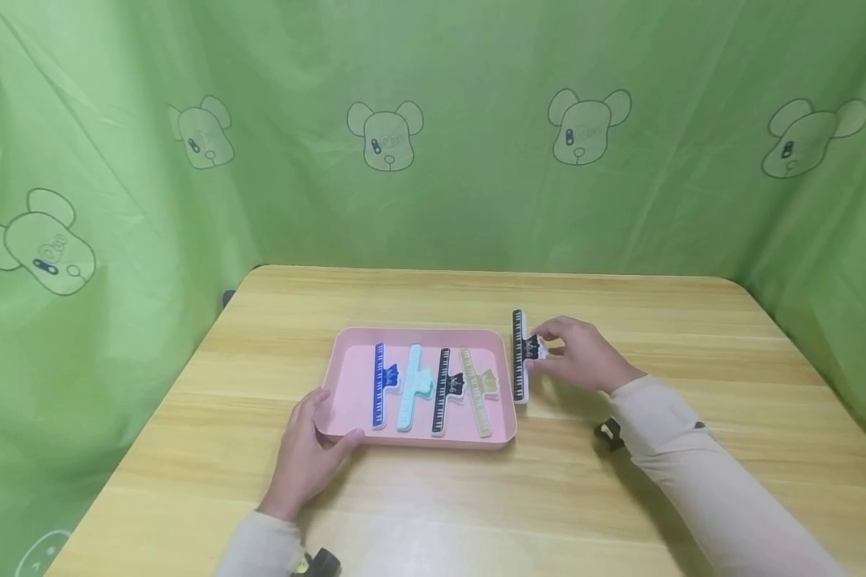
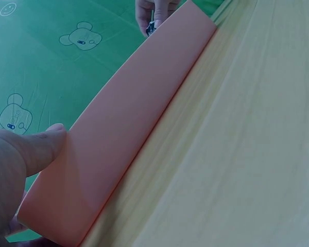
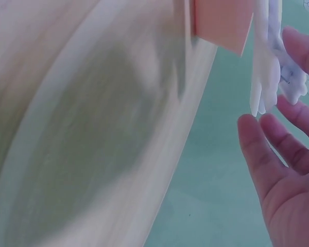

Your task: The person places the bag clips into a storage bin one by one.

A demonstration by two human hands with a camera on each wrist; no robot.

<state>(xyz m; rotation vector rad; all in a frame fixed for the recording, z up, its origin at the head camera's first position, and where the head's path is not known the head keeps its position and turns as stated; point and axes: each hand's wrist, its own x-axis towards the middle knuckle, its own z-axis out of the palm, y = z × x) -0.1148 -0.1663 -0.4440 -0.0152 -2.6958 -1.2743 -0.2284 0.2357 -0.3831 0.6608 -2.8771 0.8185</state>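
Note:
My right hand (image 1: 580, 353) pinches a black clip with a piano-key pattern (image 1: 520, 361) by its handle, just beyond the right wall of a pink tray (image 1: 418, 442). In the right wrist view the clip's white underside (image 3: 268, 56) shows near the thumb and fingers. My left hand (image 1: 306, 453) holds the tray's near left corner, its thumb at the front rim and its fingers along the left side. Inside the tray lie a blue clip (image 1: 379, 385), a mint clip (image 1: 410, 389), another black clip (image 1: 441, 393) and a yellow clip (image 1: 476, 393), side by side.
A wooden table (image 1: 209, 417) bears the tray, with bare wood showing on both sides and in front. Green curtains (image 1: 476, 208) with bear-head prints hang behind the table and along both sides.

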